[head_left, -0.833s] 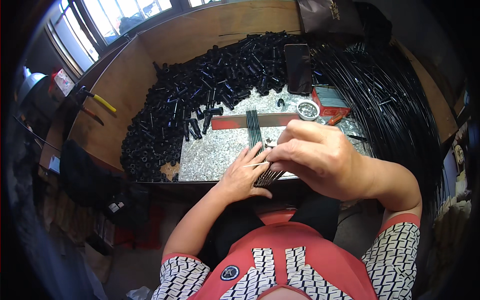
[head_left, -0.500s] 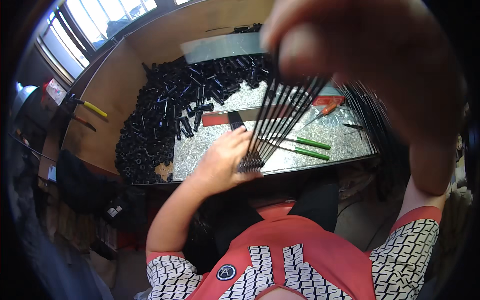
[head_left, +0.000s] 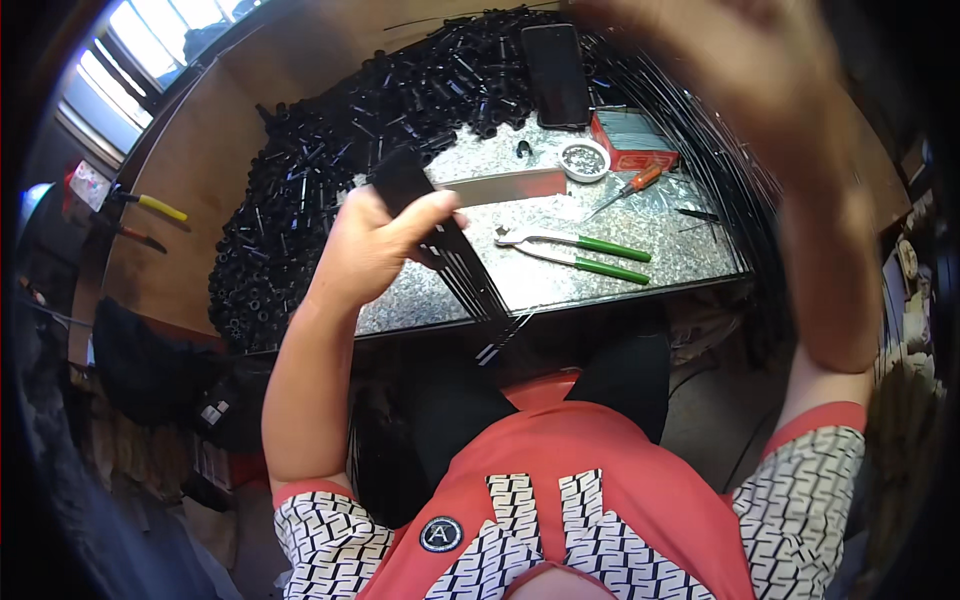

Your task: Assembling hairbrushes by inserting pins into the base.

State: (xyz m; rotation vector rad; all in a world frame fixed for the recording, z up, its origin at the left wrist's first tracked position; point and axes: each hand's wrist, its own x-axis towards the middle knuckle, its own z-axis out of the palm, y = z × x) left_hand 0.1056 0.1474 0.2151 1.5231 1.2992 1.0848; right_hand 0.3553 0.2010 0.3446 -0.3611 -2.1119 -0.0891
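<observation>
My left hand (head_left: 370, 245) is closed around a flat black block (head_left: 404, 182), thumb laid across it. Several thin black rods (head_left: 462, 270) run from the block down past the table's front edge, their ends showing pale. My right hand (head_left: 735, 65) is raised at the upper right, smeared by motion, and its fingers cannot be made out. Below and left of it, green-handled pliers (head_left: 590, 255) lie on the speckled tabletop (head_left: 540, 285). Behind the pliers, a flat metal bar (head_left: 510, 187) lies near my left hand.
A large heap of short black tubular parts (head_left: 310, 200) fills the table's left and back. A phone (head_left: 556, 75), a red box (head_left: 635, 140), a white dish (head_left: 584, 160) and an orange-handled screwdriver (head_left: 630, 188) lie to the right. Long black rods (head_left: 690, 130) line the right edge.
My left hand has moved left and up and turned over, so the rods now slant down toward me instead of fanning upward. My right hand has left the rods' upper ends, moving up.
</observation>
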